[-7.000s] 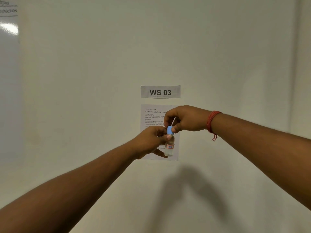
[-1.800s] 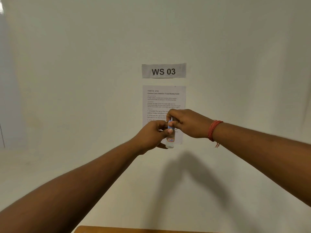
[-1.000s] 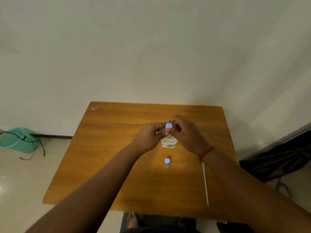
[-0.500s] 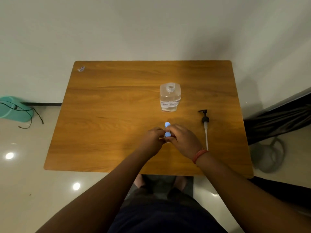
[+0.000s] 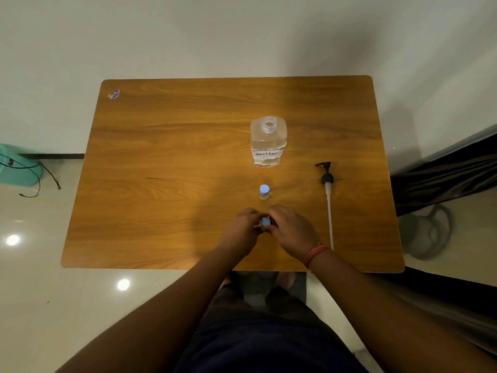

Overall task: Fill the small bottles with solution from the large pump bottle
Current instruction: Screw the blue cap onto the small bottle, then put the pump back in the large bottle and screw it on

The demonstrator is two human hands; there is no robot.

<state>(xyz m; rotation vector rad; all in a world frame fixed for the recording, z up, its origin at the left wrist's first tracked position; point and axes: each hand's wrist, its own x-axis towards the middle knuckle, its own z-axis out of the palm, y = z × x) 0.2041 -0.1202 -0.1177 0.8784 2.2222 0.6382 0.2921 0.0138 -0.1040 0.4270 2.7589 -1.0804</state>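
Note:
A large clear bottle with a handwritten label stands uncapped on the wooden table. Its black pump head with a long white tube lies to the right. A small bottle with a blue cap stands upright in front of the large bottle. Nearer me, a second small blue-capped bottle sits low over the table between my hands. My left hand holds its body and my right hand pinches around its cap. The bottle's body is hidden by my fingers.
A small sticker lies at the table's far left corner. A teal bin with black cables stands on the floor to the left. A dark object and a round stand are to the right. A wall runs behind the table.
The view dropped from the wall sign to the table. My hands brought the small capped bottle down from chest height to just above the table, in front of the other small bottle.

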